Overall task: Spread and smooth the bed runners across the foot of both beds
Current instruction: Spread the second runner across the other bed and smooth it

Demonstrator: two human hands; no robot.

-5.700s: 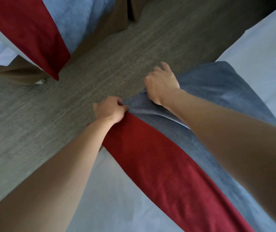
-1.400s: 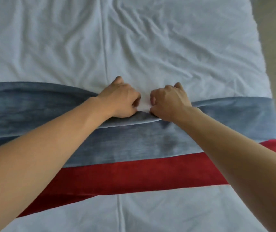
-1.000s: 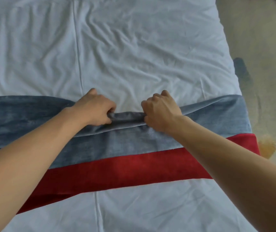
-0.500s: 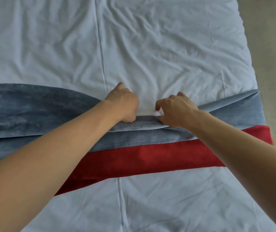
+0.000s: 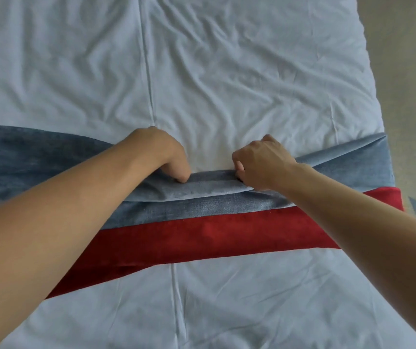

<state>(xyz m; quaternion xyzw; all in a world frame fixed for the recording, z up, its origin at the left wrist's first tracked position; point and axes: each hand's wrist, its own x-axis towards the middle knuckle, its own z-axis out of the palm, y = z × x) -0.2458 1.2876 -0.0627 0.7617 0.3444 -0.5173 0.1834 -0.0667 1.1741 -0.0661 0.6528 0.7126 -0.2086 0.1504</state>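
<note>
A bed runner (image 5: 227,230), blue along its far side and red along its near side, lies across the white bed (image 5: 227,71). Its far blue edge is folded back toward me in the middle, making a raised fold (image 5: 212,183). My left hand (image 5: 161,152) grips that fold at its left end with curled fingers. My right hand (image 5: 259,161) grips it at the right end. The blue band is wide at the far left and at the right edge of the bed.
The white duvet is creased, with a seam (image 5: 147,71) running up the middle. Beige carpet floor (image 5: 408,71) lies past the bed's right edge, where the runner's end hangs over.
My hands have moved apart along the folded blue edge, so more of the fold shows between them. The view has shifted slightly.
</note>
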